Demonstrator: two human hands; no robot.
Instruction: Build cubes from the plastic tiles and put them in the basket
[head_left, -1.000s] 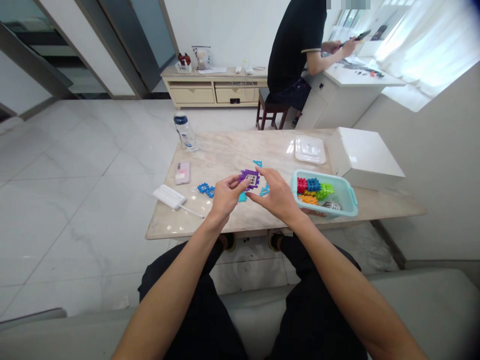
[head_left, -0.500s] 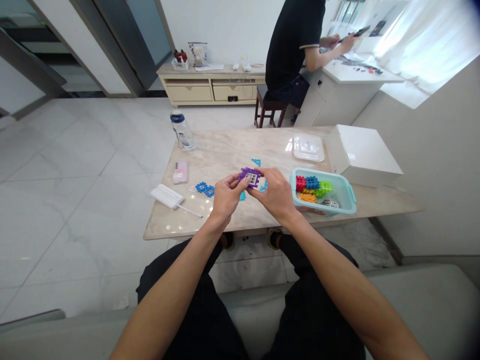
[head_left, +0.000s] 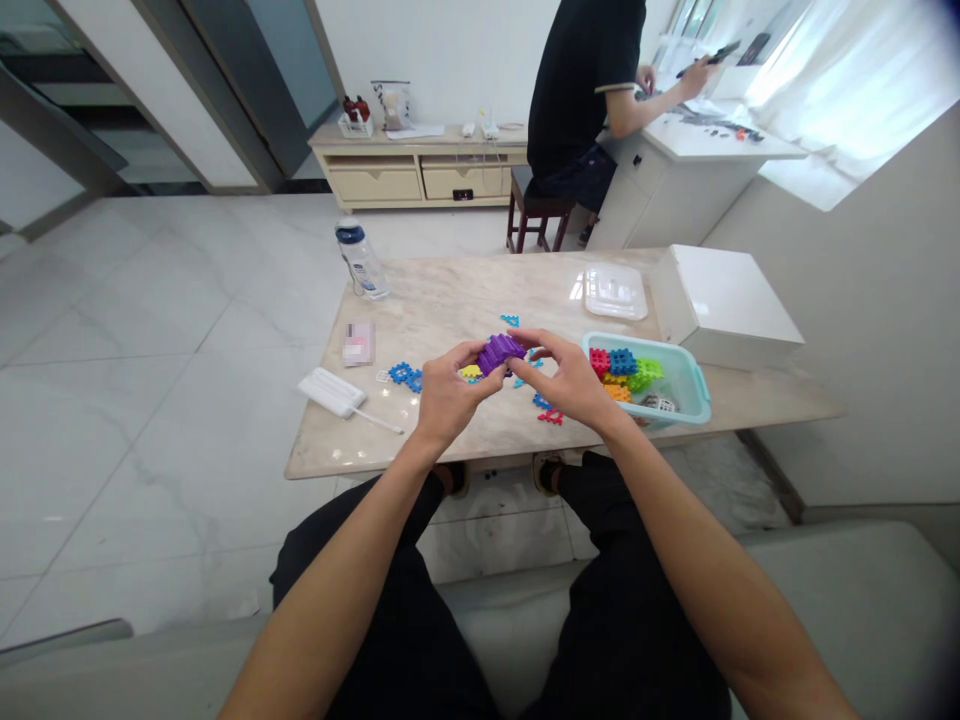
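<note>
A purple toothed building block (head_left: 500, 352) is held up over the table between both hands. My left hand (head_left: 450, 392) pinches its left side with thumb and fingers. From the right, my right hand (head_left: 559, 375) grips it with thumb and fingertips. The block's toothed edges face me. Below and around the hands lie flat pieces: a yellow piece (head_left: 471, 371), a light-blue piece (head_left: 510, 320), a red piece (head_left: 551, 416) and blue gear-like pieces (head_left: 406, 375). The hands partly hide some of them.
A light-teal bin (head_left: 694, 392) of coloured blocks stands right of my hands. Beyond are a clear plastic lid (head_left: 616, 292) and a white box (head_left: 735, 300). A water bottle (head_left: 362, 262), a pink card (head_left: 358, 343) and a white power bank (head_left: 330, 391) lie left. A person (head_left: 581, 100) sits opposite.
The purple block has been turned: its white window grid faced me before, and now its toothed side does. My right hand has shifted slightly right, uncovering blue and red pieces.
</note>
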